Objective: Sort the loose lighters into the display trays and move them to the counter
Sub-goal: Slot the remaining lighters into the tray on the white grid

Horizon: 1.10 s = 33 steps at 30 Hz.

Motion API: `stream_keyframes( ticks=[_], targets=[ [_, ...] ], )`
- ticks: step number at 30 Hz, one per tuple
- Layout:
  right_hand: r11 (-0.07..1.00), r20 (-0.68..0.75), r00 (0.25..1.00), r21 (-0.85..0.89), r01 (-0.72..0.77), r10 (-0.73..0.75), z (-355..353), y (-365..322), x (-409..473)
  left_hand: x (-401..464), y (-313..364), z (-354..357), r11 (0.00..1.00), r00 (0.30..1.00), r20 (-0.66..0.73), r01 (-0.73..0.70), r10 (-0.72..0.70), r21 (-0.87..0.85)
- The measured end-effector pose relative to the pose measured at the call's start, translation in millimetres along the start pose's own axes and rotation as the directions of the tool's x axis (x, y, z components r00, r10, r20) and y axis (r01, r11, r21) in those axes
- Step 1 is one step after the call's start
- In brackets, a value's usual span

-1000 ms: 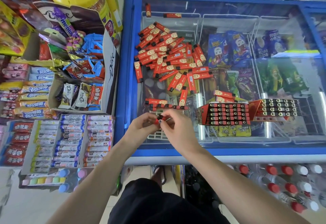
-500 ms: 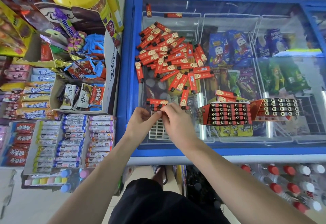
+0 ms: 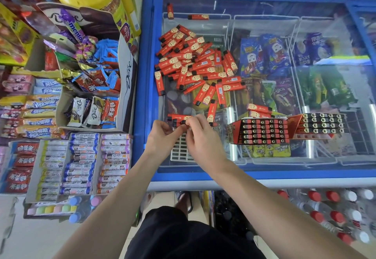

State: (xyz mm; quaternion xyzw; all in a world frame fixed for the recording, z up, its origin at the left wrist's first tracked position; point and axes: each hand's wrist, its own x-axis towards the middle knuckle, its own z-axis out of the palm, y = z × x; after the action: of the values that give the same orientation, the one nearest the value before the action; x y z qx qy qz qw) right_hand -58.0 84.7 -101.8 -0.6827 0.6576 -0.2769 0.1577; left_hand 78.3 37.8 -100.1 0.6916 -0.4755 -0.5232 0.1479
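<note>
A blue-framed chest freezer (image 3: 145, 87) with a sliding glass lid (image 3: 305, 87) carries a heap of loose red lighters (image 3: 195, 63), a white slotted tray (image 3: 180, 150) at its near edge, and two filled display trays (image 3: 262, 131) side by side to the right.

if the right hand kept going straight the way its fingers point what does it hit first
Probably the left hand: the right hand points left and slightly away, fingertips almost touching it over the white tray. Depth is unclear.
</note>
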Motion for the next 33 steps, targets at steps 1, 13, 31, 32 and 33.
stream_keyframes(
  ticks=[1,13,31,32,33],
  targets=[
    [1.000,-0.026,1.000,0.008,0.005,-0.005,-3.3,-0.5,2.4,1.1,1.1,0.9,1.000,1.000,0.002,-0.007,0.007,0.008],
    [0.777,0.226,0.747,-0.097,-0.622,0.625,-34.9,58.4,77.7,33.4,40.3,-19.4,0.934,0.956,0.071,-0.294,0.285,0.203],
    [0.756,0.394,0.678,-0.529,-0.385,0.620,-29.6,52.5,101.2,111.9,64.3,-13.7,0.343,0.757,0.628,-0.648,0.183,0.680],
    [0.763,0.395,0.680,-0.513,-0.394,0.617,-30.8,52.1,101.7,113.7,64.0,-14.0,0.337,0.748,0.638,-0.658,0.184,0.673],
    [0.774,0.396,0.688,-0.485,-0.406,0.609,-31.4,52.5,102.2,115.0,63.7,-14.5,0.337,0.737,0.648,-0.669,0.190,0.662]
  ],
)
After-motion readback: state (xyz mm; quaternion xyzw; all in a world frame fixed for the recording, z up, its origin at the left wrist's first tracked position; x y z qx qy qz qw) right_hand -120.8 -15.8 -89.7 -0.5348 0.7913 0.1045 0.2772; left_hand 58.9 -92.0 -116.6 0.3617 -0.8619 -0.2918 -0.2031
